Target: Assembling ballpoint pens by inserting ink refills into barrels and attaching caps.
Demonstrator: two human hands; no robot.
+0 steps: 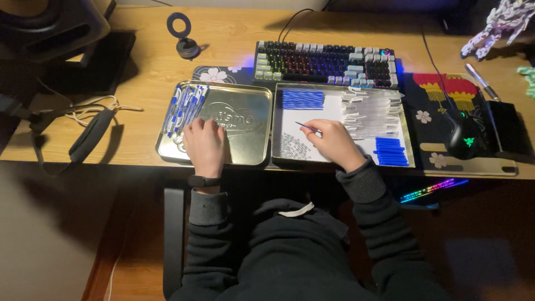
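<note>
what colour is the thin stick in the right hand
Blue. The thin stick pinched in the right hand shows best in the head view, over the white tray.

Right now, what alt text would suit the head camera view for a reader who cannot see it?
A person's right hand holds a thin blue refill over a tray of pen parts, while the left hand rests in a metal tray holding finished pens. A lit keyboard sits behind on the wooden desk.

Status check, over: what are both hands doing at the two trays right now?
Left hand flat on the metal tray lid. Right hand pinching a blue refill over the white tray. Nothing blocking either hand.
</note>
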